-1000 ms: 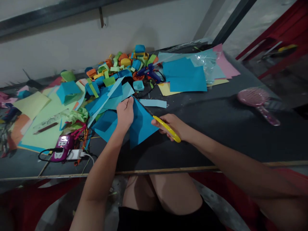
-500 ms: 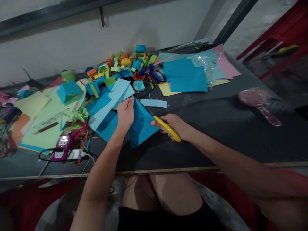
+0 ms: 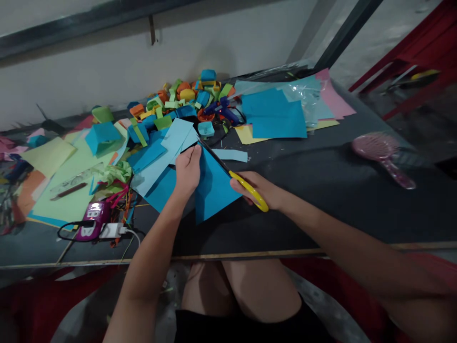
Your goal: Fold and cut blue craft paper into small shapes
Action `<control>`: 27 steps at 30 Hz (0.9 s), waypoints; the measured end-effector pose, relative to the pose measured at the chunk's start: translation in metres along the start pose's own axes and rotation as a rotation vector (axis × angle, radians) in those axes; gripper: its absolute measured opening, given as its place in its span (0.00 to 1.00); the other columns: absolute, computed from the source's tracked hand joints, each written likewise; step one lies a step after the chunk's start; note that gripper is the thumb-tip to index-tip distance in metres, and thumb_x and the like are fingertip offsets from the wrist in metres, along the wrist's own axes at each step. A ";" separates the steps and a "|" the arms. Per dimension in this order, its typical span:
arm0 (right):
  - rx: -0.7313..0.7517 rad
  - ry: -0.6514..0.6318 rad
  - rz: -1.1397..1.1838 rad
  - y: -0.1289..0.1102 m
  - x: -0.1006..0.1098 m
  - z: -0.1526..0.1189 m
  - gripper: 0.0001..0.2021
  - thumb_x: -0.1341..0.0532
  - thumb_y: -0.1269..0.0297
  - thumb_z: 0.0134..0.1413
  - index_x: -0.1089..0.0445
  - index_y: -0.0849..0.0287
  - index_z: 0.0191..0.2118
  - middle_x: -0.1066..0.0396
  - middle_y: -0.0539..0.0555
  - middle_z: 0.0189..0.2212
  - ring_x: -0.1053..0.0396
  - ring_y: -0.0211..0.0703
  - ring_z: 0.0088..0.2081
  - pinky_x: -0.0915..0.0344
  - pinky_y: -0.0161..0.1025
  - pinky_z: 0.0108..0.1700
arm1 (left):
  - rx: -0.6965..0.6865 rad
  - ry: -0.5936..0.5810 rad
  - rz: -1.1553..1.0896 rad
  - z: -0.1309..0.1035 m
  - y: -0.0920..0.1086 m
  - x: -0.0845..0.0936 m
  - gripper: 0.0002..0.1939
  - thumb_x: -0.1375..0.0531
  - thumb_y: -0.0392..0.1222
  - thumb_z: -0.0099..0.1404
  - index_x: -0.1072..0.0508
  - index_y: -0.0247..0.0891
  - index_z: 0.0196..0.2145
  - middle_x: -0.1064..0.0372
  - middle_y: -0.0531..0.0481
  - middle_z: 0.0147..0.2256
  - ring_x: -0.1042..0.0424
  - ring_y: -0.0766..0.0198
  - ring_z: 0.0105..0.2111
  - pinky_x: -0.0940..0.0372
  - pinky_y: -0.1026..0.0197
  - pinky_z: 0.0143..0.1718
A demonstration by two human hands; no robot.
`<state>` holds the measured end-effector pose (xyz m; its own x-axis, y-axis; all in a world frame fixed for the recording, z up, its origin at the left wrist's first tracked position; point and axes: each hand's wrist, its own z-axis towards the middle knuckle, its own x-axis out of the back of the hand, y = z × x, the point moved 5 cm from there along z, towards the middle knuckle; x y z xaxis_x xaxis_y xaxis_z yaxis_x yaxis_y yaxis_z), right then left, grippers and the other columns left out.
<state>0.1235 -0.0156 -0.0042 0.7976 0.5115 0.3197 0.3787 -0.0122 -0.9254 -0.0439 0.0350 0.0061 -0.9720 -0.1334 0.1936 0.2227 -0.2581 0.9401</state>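
My left hand (image 3: pixel 188 169) pinches the top of a blue paper sheet (image 3: pixel 214 186) that hangs at a tilt above the dark table. Yellow-handled scissors (image 3: pixel 252 190) are in my right hand (image 3: pixel 259 188), their dark blades pointing up and left along the sheet's upper right edge. The blade tips lie just above my left fingertips. Behind my left hand are light blue paper pieces (image 3: pixel 176 136) over darker blue sheets (image 3: pixel 162 188). A light blue strip (image 3: pixel 232 155) lies just beyond the scissor blades.
Small folded paper pieces (image 3: pixel 187 94) are heaped by the wall, beside a blue glue gun (image 3: pixel 228 112). Blue sheets (image 3: pixel 280 116) lie back right, a pink hairbrush (image 3: pixel 378 147) further right. At left are green paper (image 3: pixel 64 181) and a purple device (image 3: pixel 94 219) with cables.
The scissors and my right hand have shifted slightly; the blades now look more exposed along the sheet's edge. My left hand still grips the blue sheet in nearly the same place.
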 end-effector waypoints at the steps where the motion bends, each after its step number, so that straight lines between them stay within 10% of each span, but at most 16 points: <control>1: -0.002 0.002 0.009 0.001 0.000 0.000 0.31 0.46 0.29 0.45 0.47 0.56 0.22 0.49 0.43 0.15 0.44 0.33 0.15 0.47 0.33 0.19 | -0.006 0.001 0.011 0.000 0.001 0.000 0.28 0.47 0.61 0.65 0.52 0.40 0.19 0.60 0.56 0.18 0.57 0.69 0.18 0.57 0.60 0.20; 19: 0.025 0.009 0.124 0.012 0.000 0.005 0.32 0.47 0.26 0.43 0.45 0.56 0.22 0.44 0.45 0.13 0.40 0.36 0.14 0.42 0.34 0.16 | -0.066 0.020 0.122 -0.001 0.003 0.000 0.28 0.49 0.62 0.66 0.50 0.40 0.19 0.57 0.56 0.17 0.54 0.68 0.17 0.58 0.60 0.21; 27: 0.057 0.115 0.164 0.011 0.003 0.008 0.18 0.31 0.53 0.38 0.38 0.59 0.25 0.42 0.43 0.17 0.43 0.32 0.17 0.43 0.32 0.19 | -0.133 0.076 0.229 -0.001 0.003 0.000 0.26 0.48 0.59 0.67 0.49 0.40 0.19 0.56 0.57 0.15 0.54 0.68 0.17 0.58 0.60 0.22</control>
<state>0.1262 -0.0075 -0.0149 0.8960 0.4049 0.1822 0.2152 -0.0371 -0.9759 -0.0429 0.0330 0.0089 -0.8876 -0.2734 0.3708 0.4492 -0.3352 0.8282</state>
